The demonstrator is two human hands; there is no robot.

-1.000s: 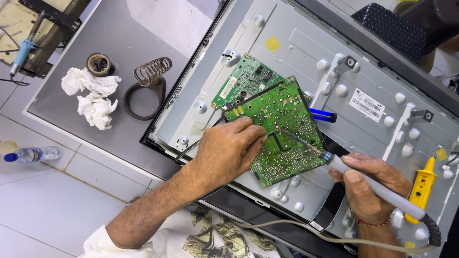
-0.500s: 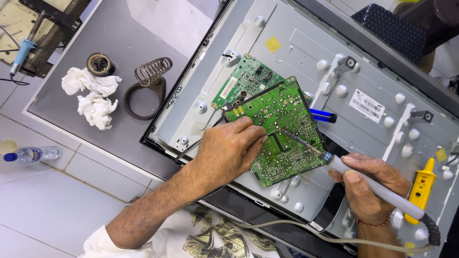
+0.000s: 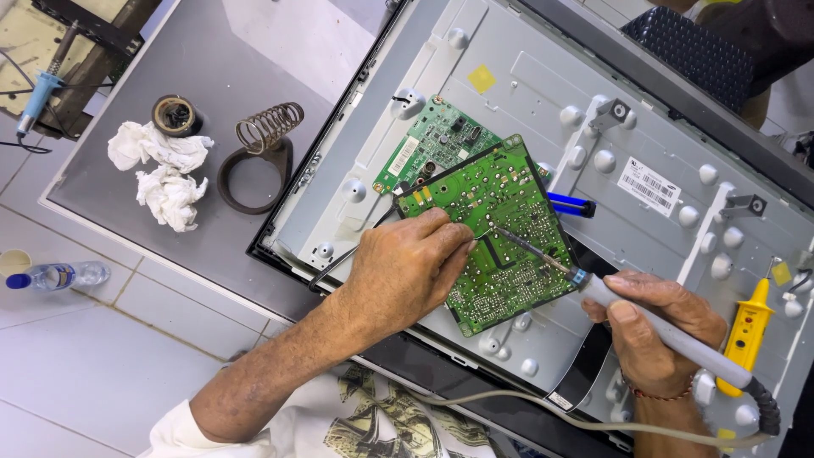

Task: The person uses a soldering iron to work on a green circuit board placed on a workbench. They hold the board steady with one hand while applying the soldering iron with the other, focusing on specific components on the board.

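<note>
A green circuit board (image 3: pixel 509 212) lies solder side up on the grey metal back panel (image 3: pixel 526 93) of a flat screen. My left hand (image 3: pixel 407 267) rests on the board's near left edge, its fingertips pinched at a spot near the board's middle; whether they hold a thin strand of solder I cannot tell. My right hand (image 3: pixel 657 326) grips a grey-handled soldering iron (image 3: pixel 670 335), whose metal tip reaches the same spot beside my left fingertips. A second, smaller green board (image 3: pixel 432 144) lies just behind the first one.
A coiled-spring iron stand (image 3: pixel 259 157), a round tin (image 3: pixel 174 114) and crumpled white tissues (image 3: pixel 165 174) sit on the grey sheet at left. A yellow tester (image 3: pixel 746 326) lies at right. A blue part (image 3: pixel 570 204) shows by the board. A small bottle (image 3: pixel 59 276) lies on the tiled floor.
</note>
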